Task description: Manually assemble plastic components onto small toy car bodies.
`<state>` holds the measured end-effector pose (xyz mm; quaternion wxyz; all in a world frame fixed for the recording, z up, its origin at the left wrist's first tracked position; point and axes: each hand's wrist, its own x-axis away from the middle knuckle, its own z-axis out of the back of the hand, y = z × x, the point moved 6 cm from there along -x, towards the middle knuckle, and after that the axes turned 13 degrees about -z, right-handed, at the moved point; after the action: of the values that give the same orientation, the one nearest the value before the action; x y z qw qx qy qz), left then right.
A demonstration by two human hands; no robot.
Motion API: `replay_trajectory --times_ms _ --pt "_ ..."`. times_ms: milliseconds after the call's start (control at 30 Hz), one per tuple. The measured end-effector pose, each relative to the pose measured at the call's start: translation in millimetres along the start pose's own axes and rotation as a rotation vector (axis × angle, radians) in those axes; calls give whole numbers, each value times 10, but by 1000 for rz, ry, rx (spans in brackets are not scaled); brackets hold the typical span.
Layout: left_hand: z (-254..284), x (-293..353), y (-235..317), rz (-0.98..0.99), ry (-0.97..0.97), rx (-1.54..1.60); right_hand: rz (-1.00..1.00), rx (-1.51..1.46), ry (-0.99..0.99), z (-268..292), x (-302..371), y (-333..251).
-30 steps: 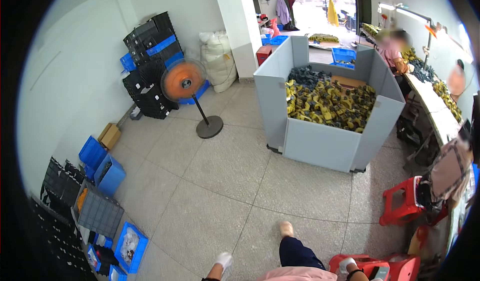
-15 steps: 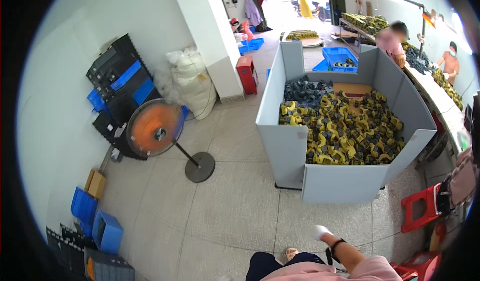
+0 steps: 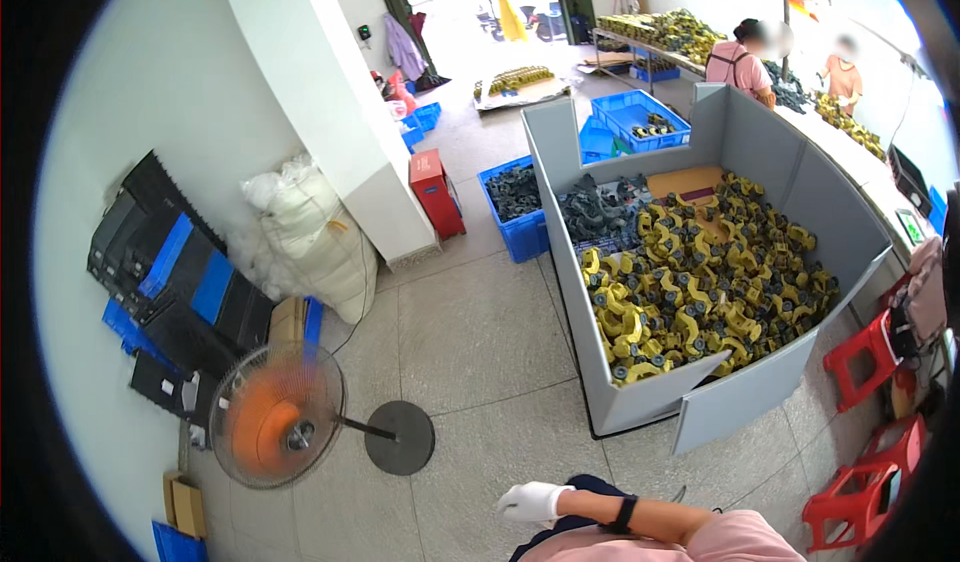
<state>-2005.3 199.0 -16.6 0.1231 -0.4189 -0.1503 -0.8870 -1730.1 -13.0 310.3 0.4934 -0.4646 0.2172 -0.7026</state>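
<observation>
A grey bin (image 3: 640, 402) is heaped with yellow-black parts (image 3: 700, 282); nothing is held by the gloved hand (image 3: 535, 502) (loosely curled, pointing left).

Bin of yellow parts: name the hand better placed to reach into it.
Right, probably. The gloved right hand is the only one in view, and the bin stands ahead to the person's right, though well beyond the hand. The left hand is out of view.

I see a white glove on one hand (image 3: 535, 502), a black wristband (image 3: 625, 514), a pink sleeve (image 3: 720, 540).
</observation>
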Motion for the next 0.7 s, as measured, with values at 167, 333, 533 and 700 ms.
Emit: replay_trajectory --times_ms 167,333,533,700 --pt "1576 -730 -644 90 193 269 -205 -288 465 1108 -190 336" --pt "4068 -1735 -65 -274 605 665 -449 -385 617 1960 -680 908" --pt "4761 -2642 -818 -293 0 709 -573 -472 658 3462 -1641 1155" --pt "5553 -2540 -1552 87 306 1316 -464 -423 719 4747 -2381 1242"
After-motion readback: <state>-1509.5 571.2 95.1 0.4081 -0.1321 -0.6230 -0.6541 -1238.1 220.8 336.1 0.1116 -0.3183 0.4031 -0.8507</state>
